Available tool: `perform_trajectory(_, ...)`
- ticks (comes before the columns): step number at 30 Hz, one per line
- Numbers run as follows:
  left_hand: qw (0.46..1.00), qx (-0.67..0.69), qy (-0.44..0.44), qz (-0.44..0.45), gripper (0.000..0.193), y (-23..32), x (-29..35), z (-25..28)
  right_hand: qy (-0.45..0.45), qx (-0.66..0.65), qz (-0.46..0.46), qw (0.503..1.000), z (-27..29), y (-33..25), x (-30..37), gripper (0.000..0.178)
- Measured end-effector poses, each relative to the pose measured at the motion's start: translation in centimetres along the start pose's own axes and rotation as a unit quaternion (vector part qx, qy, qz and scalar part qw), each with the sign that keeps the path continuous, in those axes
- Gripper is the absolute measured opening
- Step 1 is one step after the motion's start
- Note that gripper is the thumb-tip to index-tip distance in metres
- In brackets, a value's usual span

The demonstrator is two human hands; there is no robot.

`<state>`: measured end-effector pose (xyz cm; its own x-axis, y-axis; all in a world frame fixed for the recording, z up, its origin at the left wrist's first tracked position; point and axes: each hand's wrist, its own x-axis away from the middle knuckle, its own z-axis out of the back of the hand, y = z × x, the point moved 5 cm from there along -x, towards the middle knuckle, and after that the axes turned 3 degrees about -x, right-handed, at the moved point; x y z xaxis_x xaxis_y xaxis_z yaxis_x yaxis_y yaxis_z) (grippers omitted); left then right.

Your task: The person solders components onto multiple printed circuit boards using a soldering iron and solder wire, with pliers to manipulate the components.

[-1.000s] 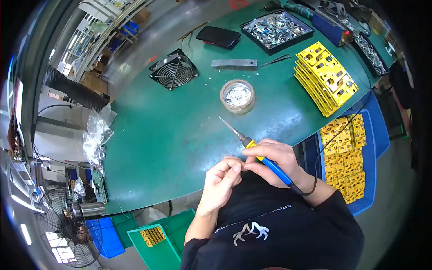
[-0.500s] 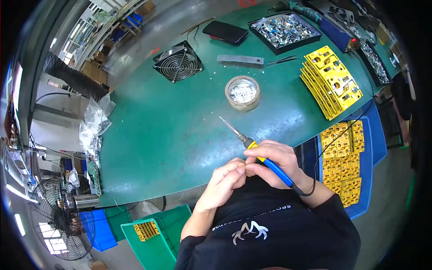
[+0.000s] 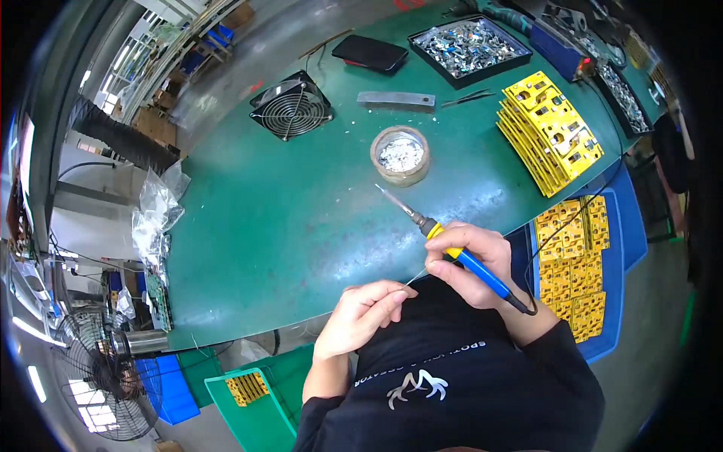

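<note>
A: So, what is the right hand [image 3: 468, 264] holding?

B: A soldering iron [image 3: 452, 251] with a yellow and blue grip. The fingers are wrapped tight around it. Its metal tip points up and away, toward the small round tub [image 3: 400, 155] of shiny bits.

A: Is the tip touching the tub?

B: No. It stops a little short of the tub, over the green desk [image 3: 279, 218].

A: And the left hand [image 3: 363, 316]?

B: It sits below the tub, at the near edge of the desk, just beside the right hand. Its fingers are pinched nearly closed on a thin wire [image 3: 416, 279]. The wire is so fine I can hardly see it.

A: What else is near the tub?

B: A stack of yellow boards [image 3: 548, 135] lies to the right of it. A black fan [image 3: 291, 109] sits up and to the left. A flat grey bar [image 3: 396, 99] lies just behind it. Farther back is a black tray [image 3: 468, 47] of little metal parts and a dark phone [image 3: 370, 53].

A: Anything lower down?

B: More yellow boards in a blue bin [image 3: 622, 226], down and to the right of the tub.
</note>
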<state>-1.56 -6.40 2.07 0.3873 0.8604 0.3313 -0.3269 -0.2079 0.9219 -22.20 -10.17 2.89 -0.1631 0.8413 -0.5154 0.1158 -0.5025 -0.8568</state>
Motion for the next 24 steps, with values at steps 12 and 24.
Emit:
perform_trajectory(12,0.963,-0.218,0.066,-0.14,0.023,1.9,1.4,1.8,0.042,-0.081,-0.069,0.993,0.6,0.3,0.2,0.032)
perform_trajectory(24,0.992,-0.059,0.062,-0.094,0.012,1.6,-0.4,-1.0,-0.005,0.045,0.122,0.991,-1.4,-1.6,-0.3,0.028)
